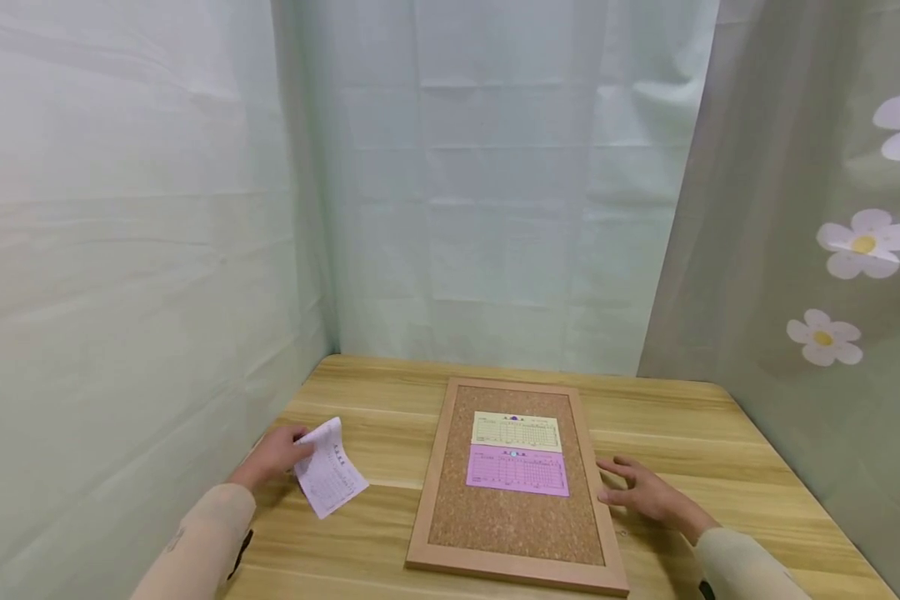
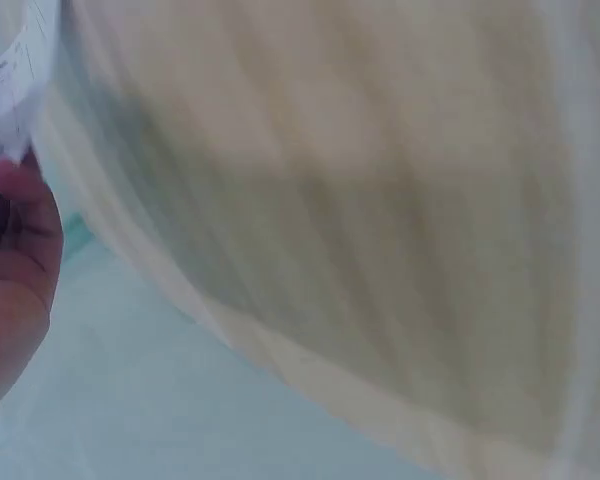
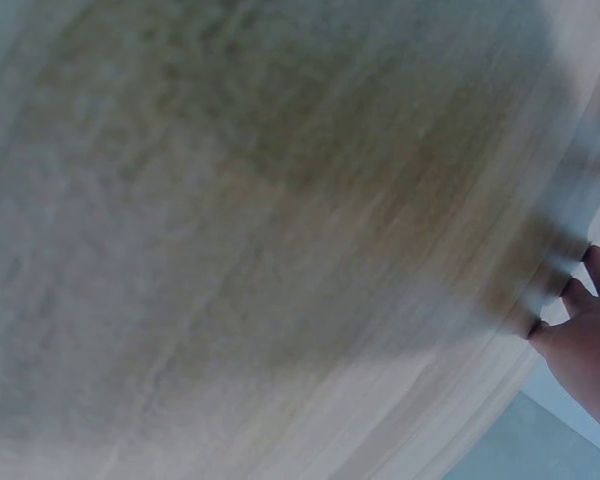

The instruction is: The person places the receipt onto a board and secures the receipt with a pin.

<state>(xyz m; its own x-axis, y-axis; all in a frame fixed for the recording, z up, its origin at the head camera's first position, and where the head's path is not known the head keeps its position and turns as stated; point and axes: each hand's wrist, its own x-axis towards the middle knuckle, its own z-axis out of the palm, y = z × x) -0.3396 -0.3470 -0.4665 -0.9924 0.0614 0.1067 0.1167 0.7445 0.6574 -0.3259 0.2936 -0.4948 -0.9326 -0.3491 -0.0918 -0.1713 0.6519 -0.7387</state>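
At the left of the head view, my left hand (image 1: 273, 457) pinches a pale printed paper slip (image 1: 332, 475) by its left side. The slip curls at its upper end and slants over the table. In the left wrist view, part of the slip (image 2: 18, 95) shows above the thumb. A wood-framed corkboard (image 1: 513, 529) lies flat, bearing a yellow printed slip (image 1: 517, 430) directly above a purple one (image 1: 517, 472). My right hand (image 1: 648, 492) is beside the board's right edge, fingers spread and loosely bent, with fingertips right at the frame.
A wood-grain table (image 1: 382, 525) carries everything. Pale curtains (image 1: 495, 208) hang behind it and along both sides, the right one (image 1: 757, 250) printed with white flowers. Both wrist views are blurred.
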